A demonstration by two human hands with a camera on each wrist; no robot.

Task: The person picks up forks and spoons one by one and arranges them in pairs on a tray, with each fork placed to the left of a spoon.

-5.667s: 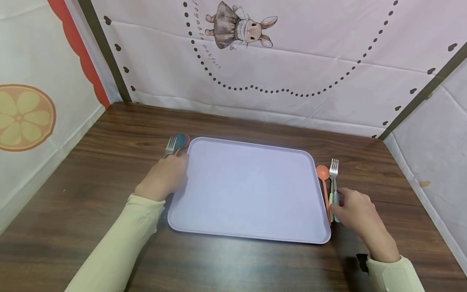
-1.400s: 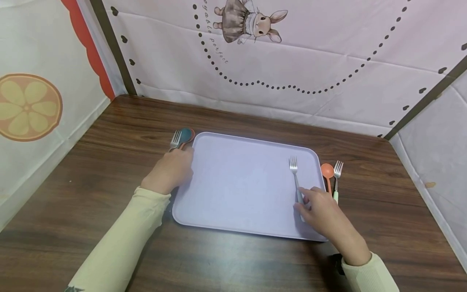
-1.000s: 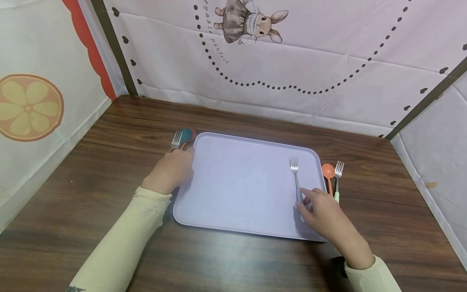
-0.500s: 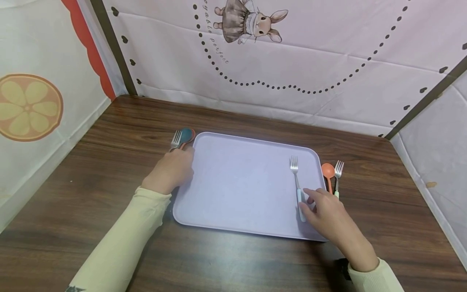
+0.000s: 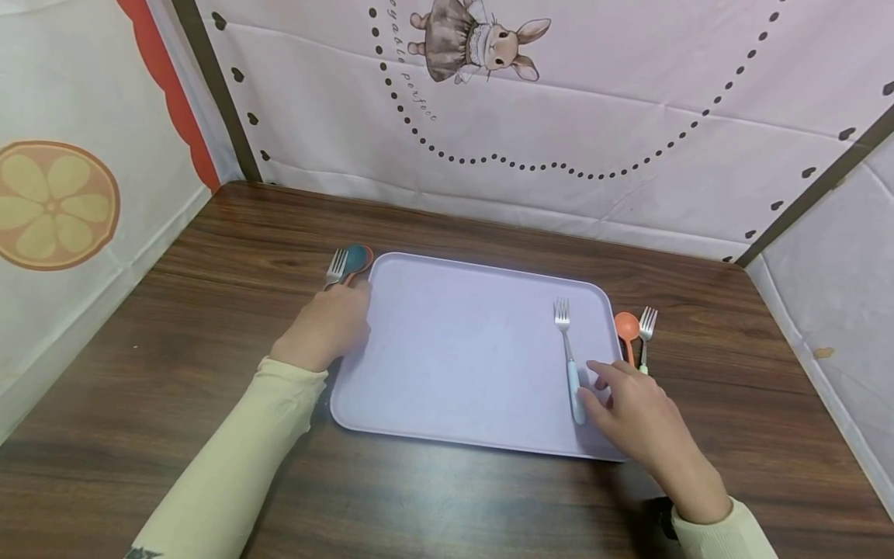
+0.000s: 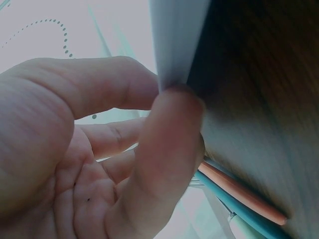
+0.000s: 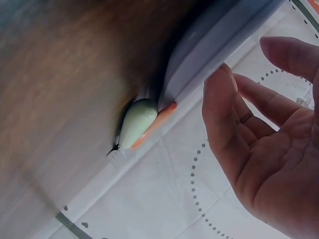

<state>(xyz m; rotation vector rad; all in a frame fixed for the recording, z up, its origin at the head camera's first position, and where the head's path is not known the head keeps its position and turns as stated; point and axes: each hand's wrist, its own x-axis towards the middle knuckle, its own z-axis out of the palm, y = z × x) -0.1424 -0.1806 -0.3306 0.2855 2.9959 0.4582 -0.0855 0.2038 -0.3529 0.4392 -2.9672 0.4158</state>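
Note:
A lavender tray (image 5: 461, 349) lies on the wooden table. My left hand (image 5: 324, 330) pinches its left rim; thumb and fingertip meet on the tray edge (image 6: 174, 45) in the left wrist view. On the tray's right part rests a fork with a light blue handle (image 5: 573, 380), tines away from me. My right hand (image 5: 639, 407) hovers just right of that handle with fingers loosely bent, holding nothing; the right wrist view also has the hand (image 7: 279, 144) empty by the tray rim (image 7: 199, 55). Under its fingers, handles of the right-hand cutlery are partly hidden.
Right of the tray lie an orange spoon (image 5: 627, 326) and a green-handled fork (image 5: 648, 320). Along its left side are a fork (image 5: 337, 266), a teal spoon (image 5: 358, 258) and an orange spoon (image 5: 370, 255). Printed cloth walls (image 5: 601, 101) enclose the table.
The light-blue-handled fork went from beside the tray's right edge onto the tray. My right hand has let go of it and drawn slightly right. The left hand keeps its pinch.

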